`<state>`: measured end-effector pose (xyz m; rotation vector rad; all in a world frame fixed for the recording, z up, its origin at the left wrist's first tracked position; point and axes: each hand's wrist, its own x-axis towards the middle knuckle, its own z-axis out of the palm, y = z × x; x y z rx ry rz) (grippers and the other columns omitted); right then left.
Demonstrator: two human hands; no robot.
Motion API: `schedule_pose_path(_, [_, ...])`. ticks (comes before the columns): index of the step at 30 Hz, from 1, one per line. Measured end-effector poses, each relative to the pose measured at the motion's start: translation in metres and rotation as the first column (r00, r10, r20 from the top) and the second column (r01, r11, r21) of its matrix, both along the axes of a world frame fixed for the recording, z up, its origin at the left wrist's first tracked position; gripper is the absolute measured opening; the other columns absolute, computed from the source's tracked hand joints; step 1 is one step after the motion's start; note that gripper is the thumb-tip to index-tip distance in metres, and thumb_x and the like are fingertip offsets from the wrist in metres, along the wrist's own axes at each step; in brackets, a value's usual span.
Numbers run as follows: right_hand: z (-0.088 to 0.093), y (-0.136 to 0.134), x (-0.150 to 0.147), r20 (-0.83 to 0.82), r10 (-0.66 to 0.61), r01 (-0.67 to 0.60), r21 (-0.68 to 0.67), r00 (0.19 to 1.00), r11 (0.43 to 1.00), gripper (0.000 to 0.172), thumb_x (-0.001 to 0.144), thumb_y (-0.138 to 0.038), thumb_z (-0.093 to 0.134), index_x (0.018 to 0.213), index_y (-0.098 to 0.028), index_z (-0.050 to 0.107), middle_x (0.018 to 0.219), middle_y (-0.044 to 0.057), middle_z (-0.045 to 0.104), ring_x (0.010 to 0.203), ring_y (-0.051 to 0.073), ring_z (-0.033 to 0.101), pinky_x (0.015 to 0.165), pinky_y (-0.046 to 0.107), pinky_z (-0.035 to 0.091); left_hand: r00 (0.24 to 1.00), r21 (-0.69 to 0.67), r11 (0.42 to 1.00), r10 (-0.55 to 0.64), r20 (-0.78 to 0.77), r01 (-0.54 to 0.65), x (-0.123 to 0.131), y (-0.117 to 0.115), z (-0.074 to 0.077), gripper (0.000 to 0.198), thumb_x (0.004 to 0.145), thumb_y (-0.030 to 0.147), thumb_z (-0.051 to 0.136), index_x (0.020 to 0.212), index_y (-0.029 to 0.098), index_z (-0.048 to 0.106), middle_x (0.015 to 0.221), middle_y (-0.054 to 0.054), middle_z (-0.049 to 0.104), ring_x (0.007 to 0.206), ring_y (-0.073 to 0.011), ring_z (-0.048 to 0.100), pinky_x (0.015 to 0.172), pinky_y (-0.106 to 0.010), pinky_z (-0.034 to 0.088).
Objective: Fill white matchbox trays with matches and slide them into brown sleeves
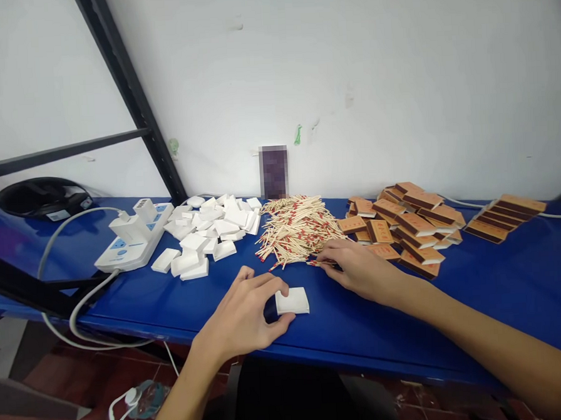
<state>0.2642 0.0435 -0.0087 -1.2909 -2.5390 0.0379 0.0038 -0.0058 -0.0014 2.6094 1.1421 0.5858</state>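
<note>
My left hand (252, 308) grips a white matchbox tray (293, 301) by its left end, thumb on the near side and forefinger on the far side. The tray lies on the blue tabletop near the front edge. At the front right of a big heap of red-tipped matches (300, 224), my right hand (346, 263) has its fingers pinched around a few matches (314, 263). How many it holds is hidden by the fingers. White trays (222, 220) lie piled left of the heap. Orange-brown matchbox sleeves (415, 222) are piled on its right.
A white power strip (127, 249) with plugs and cables lies at the left beside a black metal post (128, 86). Several sleeves (504, 217) stand in a row at far right. Behind the matches, a blurred dark object (273, 173) stands against the wall. A plastic bottle (147, 399) is on the floor.
</note>
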Motion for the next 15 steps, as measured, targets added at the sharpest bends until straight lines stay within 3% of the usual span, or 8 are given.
schedule_pose_path(5, [0.000,-0.015,-0.006,-0.080,0.151,-0.155,-0.043,0.985,0.987,0.018,0.097,-0.019,0.053,0.096,-0.020,0.071,0.090,0.005,0.068,0.087,0.021,0.062,0.087,0.039,0.039,0.999,-0.097,0.995,-0.030,0.037,0.034,0.002,-0.002,-0.002,0.021,0.083,0.030,0.072,0.097,0.024,0.058,0.101,0.003,0.069,0.071,-0.0152,0.057,0.091,-0.037,0.039])
schedule_pose_path(9, [0.000,-0.027,-0.016,-0.117,0.170,-0.179,-0.069,0.978,0.981,0.017,0.096,-0.018,0.054,0.096,-0.020,0.071,0.089,0.003,0.067,0.078,0.017,0.060,0.086,0.040,0.034,0.996,-0.117,0.990,-0.078,0.046,0.082,0.002,-0.005,-0.003,0.027,0.079,0.034,0.075,0.100,0.026,0.059,0.104,0.003,0.069,0.079,-0.0177,0.060,0.081,-0.033,0.044])
schedule_pose_path(15, [0.000,-0.027,-0.015,-0.233,0.190,-0.181,0.059,0.954,0.982,0.010,0.091,-0.021,0.058,0.089,-0.017,0.067,0.082,0.003,0.066,0.073,0.016,0.058,0.081,0.037,0.037,0.992,-0.101,0.990,-0.095,0.082,0.103,0.004,-0.003,0.002,0.039,0.077,0.040,0.075,0.108,0.023,0.058,0.112,-0.002,0.065,0.099,-0.0222,0.062,0.089,-0.035,0.047])
